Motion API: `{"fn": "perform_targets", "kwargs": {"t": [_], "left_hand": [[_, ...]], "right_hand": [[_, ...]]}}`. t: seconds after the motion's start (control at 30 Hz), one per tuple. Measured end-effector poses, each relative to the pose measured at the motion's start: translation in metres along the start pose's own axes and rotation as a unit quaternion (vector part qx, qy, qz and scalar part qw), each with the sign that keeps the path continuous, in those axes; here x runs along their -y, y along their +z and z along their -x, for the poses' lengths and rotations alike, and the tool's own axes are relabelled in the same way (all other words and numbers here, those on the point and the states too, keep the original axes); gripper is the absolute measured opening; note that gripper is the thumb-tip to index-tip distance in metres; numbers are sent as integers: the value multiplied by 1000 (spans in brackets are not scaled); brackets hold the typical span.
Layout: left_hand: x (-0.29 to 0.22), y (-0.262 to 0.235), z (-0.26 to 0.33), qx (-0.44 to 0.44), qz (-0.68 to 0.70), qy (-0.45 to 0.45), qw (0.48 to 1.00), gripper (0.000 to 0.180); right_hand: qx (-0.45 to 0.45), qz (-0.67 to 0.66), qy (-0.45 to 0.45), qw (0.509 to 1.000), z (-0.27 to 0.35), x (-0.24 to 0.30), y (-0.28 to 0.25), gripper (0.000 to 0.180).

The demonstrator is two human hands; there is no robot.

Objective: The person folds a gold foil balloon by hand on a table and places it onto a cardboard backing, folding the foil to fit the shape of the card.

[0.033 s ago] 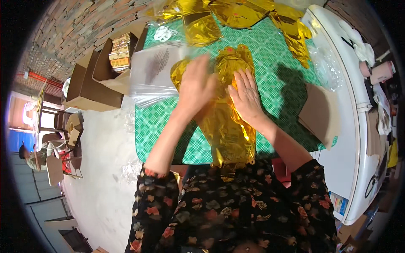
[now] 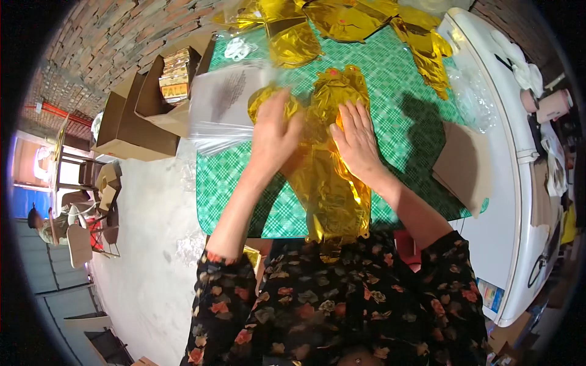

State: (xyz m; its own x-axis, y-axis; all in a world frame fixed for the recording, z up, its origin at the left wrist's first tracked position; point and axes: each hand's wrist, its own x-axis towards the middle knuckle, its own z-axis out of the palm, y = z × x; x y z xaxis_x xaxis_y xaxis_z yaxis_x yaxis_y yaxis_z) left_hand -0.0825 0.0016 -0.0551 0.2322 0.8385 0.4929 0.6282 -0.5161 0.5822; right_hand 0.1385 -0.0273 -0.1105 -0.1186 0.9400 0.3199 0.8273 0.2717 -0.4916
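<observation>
A gold foil balloon (image 2: 336, 201), flat and crinkled, lies lengthwise on the table and hangs over its near edge against my shirt. My right hand (image 2: 359, 145) rests flat on its right side with fingers stretched out, holding nothing. My left hand (image 2: 271, 134) is over the balloon's left lobe, blurred by motion. Its fingertips are smeared, so I cannot tell if they grip the foil. Left of that hand is a stack of clear plastic bags (image 2: 223, 97) with faint print.
More gold foil pieces (image 2: 351, 21) lie along the far edge of the green checked table (image 2: 397, 128). A cardboard sheet (image 2: 467, 161) is at right, beside a white fridge-like cabinet (image 2: 497, 201). Open cardboard boxes (image 2: 146, 131) stand at left. A person (image 2: 46, 229) sits far left.
My left hand has shifted slightly left and toward me, showing more of the foil lobe beyond it. My right hand stays in place.
</observation>
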Motion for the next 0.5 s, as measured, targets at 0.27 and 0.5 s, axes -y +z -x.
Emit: {"fn": "perform_targets", "kwargs": {"t": [0.27,0.5], "left_hand": [[-6,-53,84,-29,367,-352,861,67],[-6,-52,78,-28,495,-405,768,68]], "right_hand": [[40,68,-5,997,-3,8,0,64],[56,64,3,996,-3,10,-2,64]]}}
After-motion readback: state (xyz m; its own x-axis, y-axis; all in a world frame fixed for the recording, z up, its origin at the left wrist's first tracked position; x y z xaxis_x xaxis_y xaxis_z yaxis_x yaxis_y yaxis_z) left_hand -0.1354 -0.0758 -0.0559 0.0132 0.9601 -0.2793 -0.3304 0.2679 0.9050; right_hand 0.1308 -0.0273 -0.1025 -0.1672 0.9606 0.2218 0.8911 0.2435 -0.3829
